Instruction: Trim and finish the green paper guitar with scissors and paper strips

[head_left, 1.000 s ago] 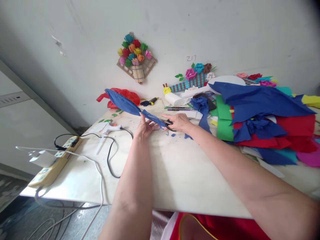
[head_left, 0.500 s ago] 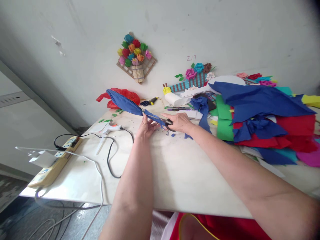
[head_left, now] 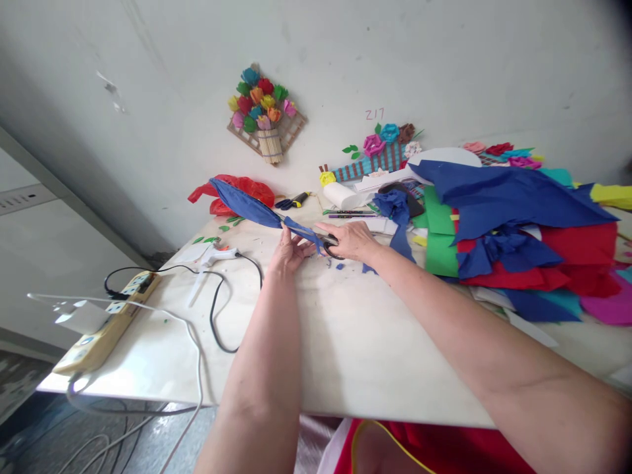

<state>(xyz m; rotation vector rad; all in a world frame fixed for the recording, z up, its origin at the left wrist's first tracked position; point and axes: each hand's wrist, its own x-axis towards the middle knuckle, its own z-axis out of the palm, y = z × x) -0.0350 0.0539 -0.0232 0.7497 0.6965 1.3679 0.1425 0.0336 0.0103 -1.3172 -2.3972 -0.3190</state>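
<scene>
My left hand [head_left: 289,250] pinches a long folded strip of blue paper [head_left: 249,206] that reaches up and left over the table. My right hand [head_left: 351,239] grips black-handled scissors [head_left: 330,245], whose blades meet the blue strip beside my left fingers. Small blue paper scraps [head_left: 340,266] lie on the white table [head_left: 345,329] just under both hands.
A glue gun [head_left: 213,255] with a black cord lies left of my hands, and a power strip [head_left: 106,322] sits at the table's left edge. Piled blue, red and green paper sheets [head_left: 513,224] fill the right side. Paper flower crafts [head_left: 261,108] hang on the wall.
Both hands stay at the same spot on the blue strip; the view has shifted slightly. Nothing else has visibly moved.
</scene>
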